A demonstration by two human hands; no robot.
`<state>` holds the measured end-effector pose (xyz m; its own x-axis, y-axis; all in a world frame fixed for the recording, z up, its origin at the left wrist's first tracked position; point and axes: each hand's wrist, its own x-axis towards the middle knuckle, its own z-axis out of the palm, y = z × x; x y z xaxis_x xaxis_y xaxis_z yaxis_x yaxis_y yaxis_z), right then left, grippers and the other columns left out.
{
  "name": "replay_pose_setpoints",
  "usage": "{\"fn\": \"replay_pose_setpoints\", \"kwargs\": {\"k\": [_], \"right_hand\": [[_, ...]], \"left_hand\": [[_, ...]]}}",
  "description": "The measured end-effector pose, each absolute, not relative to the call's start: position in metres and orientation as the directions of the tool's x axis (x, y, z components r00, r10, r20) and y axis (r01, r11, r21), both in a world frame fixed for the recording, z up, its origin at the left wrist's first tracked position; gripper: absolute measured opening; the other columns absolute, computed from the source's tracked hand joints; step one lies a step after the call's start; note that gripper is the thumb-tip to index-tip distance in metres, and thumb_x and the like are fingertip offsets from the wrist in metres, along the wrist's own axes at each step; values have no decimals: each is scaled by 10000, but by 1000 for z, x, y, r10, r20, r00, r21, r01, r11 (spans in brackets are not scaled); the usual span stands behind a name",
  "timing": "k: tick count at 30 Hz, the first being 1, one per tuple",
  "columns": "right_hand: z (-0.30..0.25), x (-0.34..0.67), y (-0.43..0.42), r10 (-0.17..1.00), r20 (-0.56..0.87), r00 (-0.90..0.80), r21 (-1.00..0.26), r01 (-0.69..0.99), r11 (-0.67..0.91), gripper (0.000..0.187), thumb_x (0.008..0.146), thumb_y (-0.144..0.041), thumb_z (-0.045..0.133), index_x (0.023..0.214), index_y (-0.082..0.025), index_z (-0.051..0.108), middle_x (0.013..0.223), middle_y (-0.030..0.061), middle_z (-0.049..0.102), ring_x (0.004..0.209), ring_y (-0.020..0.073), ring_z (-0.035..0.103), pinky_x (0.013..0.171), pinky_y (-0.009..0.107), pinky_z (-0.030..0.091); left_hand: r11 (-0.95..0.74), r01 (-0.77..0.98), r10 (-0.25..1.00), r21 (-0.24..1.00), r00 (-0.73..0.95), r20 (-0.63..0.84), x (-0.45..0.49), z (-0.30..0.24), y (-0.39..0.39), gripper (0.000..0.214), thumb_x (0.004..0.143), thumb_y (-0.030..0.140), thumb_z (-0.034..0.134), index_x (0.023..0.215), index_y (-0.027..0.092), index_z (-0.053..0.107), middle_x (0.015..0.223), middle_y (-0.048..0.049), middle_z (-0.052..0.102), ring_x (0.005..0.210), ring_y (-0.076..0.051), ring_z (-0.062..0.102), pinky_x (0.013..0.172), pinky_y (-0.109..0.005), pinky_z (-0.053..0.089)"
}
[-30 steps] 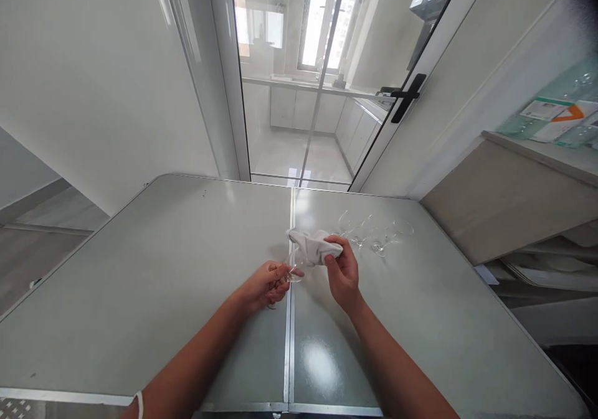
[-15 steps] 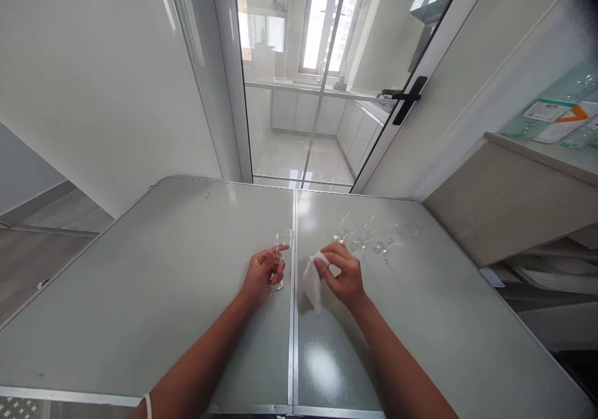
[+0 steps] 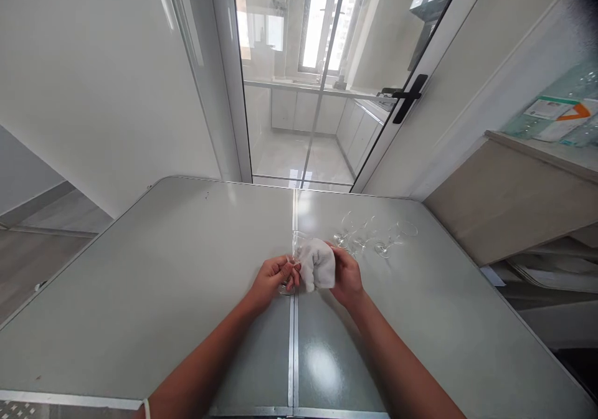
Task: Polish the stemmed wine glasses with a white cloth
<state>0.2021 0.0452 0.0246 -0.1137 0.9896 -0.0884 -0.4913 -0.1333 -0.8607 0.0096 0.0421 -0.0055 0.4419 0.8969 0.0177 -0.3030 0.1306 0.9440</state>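
My left hand (image 3: 275,279) is closed round the stem of a clear stemmed glass (image 3: 299,241), held upright above the seam of the table. The foot of the glass shows below my fingers. A white cloth (image 3: 318,266) hangs from my right hand (image 3: 346,276), and it lies against the right side of the glass bowl. The cloth hides part of the bowl and most of my right fingertips. Beyond my right hand stand several more clear stemmed glasses (image 3: 382,249) on the table, their outlines faint.
The grey-green table (image 3: 154,294) has a metal strip (image 3: 292,357) down its middle. Past its far edge is a glazed door with a black handle (image 3: 410,98). To the right, a wooden shelf (image 3: 523,195) holds clear plastic bottles (image 3: 555,117).
My left hand has brought the glass a little to the right. My right hand has turned and spread the cloth, which now meets the glass bowl; before, they were apart.
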Motion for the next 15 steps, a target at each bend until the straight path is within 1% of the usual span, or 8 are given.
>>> {"fn": "replay_pose_setpoints", "kwargs": {"k": [2,4,5,8,10,11,13,15], "right_hand": [[21,204,44,991,-76,-113,-891,-438,-119,120,799,-317,693,851,-211,672,736,-9,589,628,146,491,568,256,412],[18,202,42,991,-46,-128,-903,-419,-96,161,778,-298,727,913,-232,670,732,-24,589,593,131,484,542,241,398],[18,199,40,989,-36,-145,-901,-422,-95,187,793,-331,717,951,-241,670,760,-13,613,608,140,514,551,248,417],[18,191,36,970,-45,-237,-880,-451,-151,368,853,-480,617,1138,-254,675,983,72,706,792,228,643,654,328,513],[18,186,36,952,-67,-299,-850,-482,-212,479,859,-516,579,1248,-248,663,1115,110,713,923,276,669,726,378,541],[17,185,36,947,-77,-312,-832,-503,-233,504,855,-508,585,1277,-243,660,1130,114,717,948,281,671,747,383,544],[15,185,38,949,-107,-295,-806,-533,-257,516,855,-477,612,1307,-232,659,1041,99,741,901,260,679,745,359,543],[14,187,41,958,-136,-254,-803,-537,-257,536,867,-443,634,1357,-226,630,867,59,740,765,218,667,686,318,531]], "left_hand": [[206,-339,875,918,484,-18,10,-4,41,450,911,562,630,853,116,624,623,-16,600,487,-66,393,533,-226,295],[281,-338,827,898,561,-47,10,-2,39,436,932,546,607,866,114,614,611,-12,582,483,-62,356,525,-226,265],[301,-330,803,895,594,-51,10,-2,39,433,940,540,596,876,112,611,616,-17,584,483,-62,351,522,-227,258],[276,-315,788,908,616,-25,12,-4,38,428,947,538,584,889,114,598,632,-28,597,484,-70,376,514,-231,269],[216,-294,807,931,591,-1,13,-5,38,422,947,540,584,888,122,591,637,-26,603,493,-80,410,523,-234,301],[184,-276,817,943,577,9,13,-6,38,423,949,542,578,885,125,590,637,-25,606,498,-84,423,532,-238,318],[121,-236,832,964,553,31,13,-5,38,430,955,548,562,871,127,592,634,-21,605,509,-90,436,554,-244,342],[67,-209,850,976,524,54,12,-5,38,427,964,543,550,883,127,605,638,-12,599,517,-88,429,575,-246,353]]}}
